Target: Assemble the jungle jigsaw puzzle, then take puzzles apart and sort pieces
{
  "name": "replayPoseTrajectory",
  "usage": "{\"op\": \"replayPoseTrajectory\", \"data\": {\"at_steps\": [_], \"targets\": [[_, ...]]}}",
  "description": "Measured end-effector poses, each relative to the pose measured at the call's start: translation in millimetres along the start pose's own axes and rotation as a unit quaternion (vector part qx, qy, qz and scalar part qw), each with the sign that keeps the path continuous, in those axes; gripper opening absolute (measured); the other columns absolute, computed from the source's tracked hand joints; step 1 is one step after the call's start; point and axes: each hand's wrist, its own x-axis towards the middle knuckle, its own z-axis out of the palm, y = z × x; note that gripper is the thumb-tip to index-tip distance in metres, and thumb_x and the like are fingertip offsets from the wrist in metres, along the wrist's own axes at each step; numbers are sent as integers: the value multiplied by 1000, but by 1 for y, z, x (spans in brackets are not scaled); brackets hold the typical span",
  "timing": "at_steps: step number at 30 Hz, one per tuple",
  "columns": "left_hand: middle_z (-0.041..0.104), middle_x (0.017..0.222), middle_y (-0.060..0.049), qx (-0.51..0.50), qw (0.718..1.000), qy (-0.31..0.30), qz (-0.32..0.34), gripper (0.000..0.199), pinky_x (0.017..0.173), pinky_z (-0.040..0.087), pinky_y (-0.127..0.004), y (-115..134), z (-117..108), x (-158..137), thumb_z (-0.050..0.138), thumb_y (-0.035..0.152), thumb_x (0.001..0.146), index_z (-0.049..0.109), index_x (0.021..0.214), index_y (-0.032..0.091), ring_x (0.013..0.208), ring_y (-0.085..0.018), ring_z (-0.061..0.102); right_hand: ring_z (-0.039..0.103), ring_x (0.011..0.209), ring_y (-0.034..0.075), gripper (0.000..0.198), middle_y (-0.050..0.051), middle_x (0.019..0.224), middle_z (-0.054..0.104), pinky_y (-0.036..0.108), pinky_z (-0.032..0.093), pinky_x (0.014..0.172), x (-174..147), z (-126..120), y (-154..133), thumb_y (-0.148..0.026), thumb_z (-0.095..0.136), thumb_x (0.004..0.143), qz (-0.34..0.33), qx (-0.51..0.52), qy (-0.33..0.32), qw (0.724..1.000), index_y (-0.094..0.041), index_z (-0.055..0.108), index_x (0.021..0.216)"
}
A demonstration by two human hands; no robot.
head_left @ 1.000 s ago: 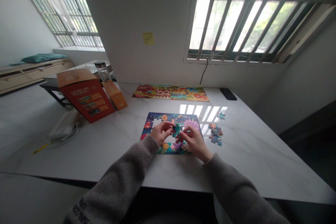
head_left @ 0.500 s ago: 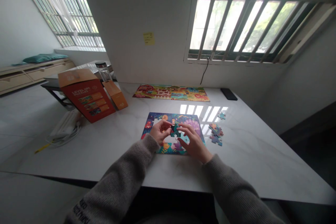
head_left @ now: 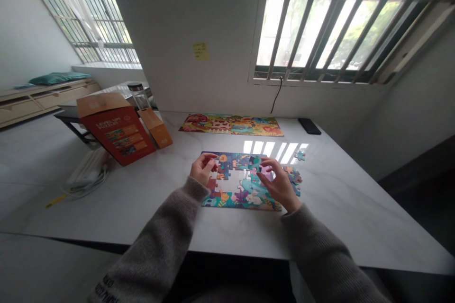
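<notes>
A colourful jigsaw puzzle [head_left: 254, 199] lies on the white table, with a gap in its middle where a pale surface shows through. My right hand [head_left: 280, 184] pinches a dark teal puzzle piece [head_left: 255, 164] between thumb and fingers, just above the puzzle's upper right part. Over the puzzle's left edge is my left hand [head_left: 203, 168], its thumb and index finger a little apart, with no piece visible between them. Several loose puzzle pieces [head_left: 294, 176] form a small heap right of the puzzle, partly behind my right hand. Another loose piece [head_left: 300, 155] lies farther back.
Two joined picture puzzles [head_left: 231, 124] lie along the wall. A black phone [head_left: 309, 126] is at the back right. At the left stand an orange-red puzzle box [head_left: 121, 135] and a glass jar [head_left: 140, 97], with a white power strip [head_left: 87, 168] and its cable nearby.
My hands have moved apart. The teal piece, earlier between both hands over the puzzle's middle, has gone up and right with my right hand; my left hand has shifted left.
</notes>
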Motion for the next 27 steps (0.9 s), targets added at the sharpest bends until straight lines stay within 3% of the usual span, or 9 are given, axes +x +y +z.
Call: {"op": "replayPoseTrajectory", "data": {"at_steps": [6,12,19,27], "targets": [[59,60,3,-25,999,28,-9,23,53,44,-23,-4,-3,3,64,32,78,62,92,15,51,-10,52,57,115,26,19,10,126,61,44,49,93,-3,8,3,-23,62,89,-26,-23,-35,999,-24,56,107],[62,64,1,15,997,-63,-37,24,56,46,-23,-9,5,-5,66,35,79,63,91,14,56,-11,57,57,119,26,18,10,126,62,47,48,98,-6,19,-2,-23,63,89,-67,-18,-61,996,-24,57,106],[68,78,-4,10,978,-199,-69,42,64,51,-27,-16,19,-14,72,40,78,62,108,13,69,-15,65,59,115,25,18,9,123,64,45,49,96,-8,28,-11,-21,66,87,-88,-17,-90,992,-25,58,104],[63,69,-1,32,977,-203,-53,36,64,54,-28,-26,22,-13,73,37,78,64,103,12,64,-14,62,53,119,25,16,9,127,58,45,44,101,-5,36,-12,-18,64,88,-90,-24,-129,987,-24,57,100]]}}
